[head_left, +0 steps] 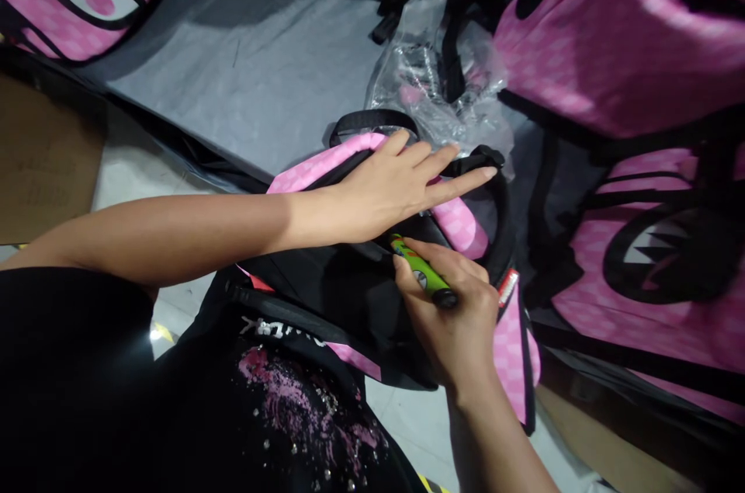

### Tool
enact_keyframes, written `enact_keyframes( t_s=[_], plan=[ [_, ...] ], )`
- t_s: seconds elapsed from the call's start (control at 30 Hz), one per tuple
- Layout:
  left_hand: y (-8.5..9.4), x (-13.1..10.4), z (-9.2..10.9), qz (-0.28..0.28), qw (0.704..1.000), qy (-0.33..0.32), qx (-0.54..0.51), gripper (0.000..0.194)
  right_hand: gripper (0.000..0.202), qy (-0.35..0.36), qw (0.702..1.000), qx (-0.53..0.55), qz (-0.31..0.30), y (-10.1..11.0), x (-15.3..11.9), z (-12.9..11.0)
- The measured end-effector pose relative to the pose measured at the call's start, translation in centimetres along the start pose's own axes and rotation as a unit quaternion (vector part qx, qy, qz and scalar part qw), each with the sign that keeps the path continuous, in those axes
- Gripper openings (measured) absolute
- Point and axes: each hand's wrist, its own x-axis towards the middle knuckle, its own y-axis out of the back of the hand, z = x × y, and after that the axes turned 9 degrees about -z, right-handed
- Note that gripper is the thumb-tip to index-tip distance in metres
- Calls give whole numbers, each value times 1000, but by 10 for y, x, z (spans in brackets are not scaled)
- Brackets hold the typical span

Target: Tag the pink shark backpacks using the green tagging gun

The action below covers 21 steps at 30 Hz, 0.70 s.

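A black and pink checked backpack (355, 307) lies at the near edge of the table, its black fabric facing up. Across its pink-edged upper part my left hand (389, 182) rests flat, fingers spread toward the black strap loops. My right hand (457, 307) is wrapped round a green marker (420, 269) with a black end. The marker slants down to the black fabric just below my left palm. Its tip is hard to make out there, so I cannot tell whether it touches.
Crumpled clear plastic (434, 81) lies just beyond the backpack. Pink checked bags (605, 50) with black trim crowd the right side, and another pink bag (98, 0) with an eye print sits at upper left. A grey sheet (233, 66) covers the table. Cardboard (46, 159) stands at far left.
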Motion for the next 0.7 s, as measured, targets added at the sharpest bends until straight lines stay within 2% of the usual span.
enact_keyframes(
  t_s=[0.3, 0.37, 0.47, 0.57, 0.7],
  plan=[
    [-2, 1, 2, -6, 1000, 7, -3, 81, 18, 4, 1000, 8, 15, -5, 2, 1],
    [1, -1, -1, -10, 1000, 0, 7, 82, 19, 9, 1000, 19, 0, -6, 3, 2],
    [7, -13, -13, -23, 1000, -10, 16, 100, 19, 0, 999, 38, 3, -8, 1, 2],
    [14, -28, -26, -70, 997, 30, -5, 122, 18, -1, 997, 58, 47, -15, 2, -1],
    [16, -38, -27, -119, 989, 86, -26, 130, 17, 36, 995, 73, 57, -31, 7, -10]
  ],
)
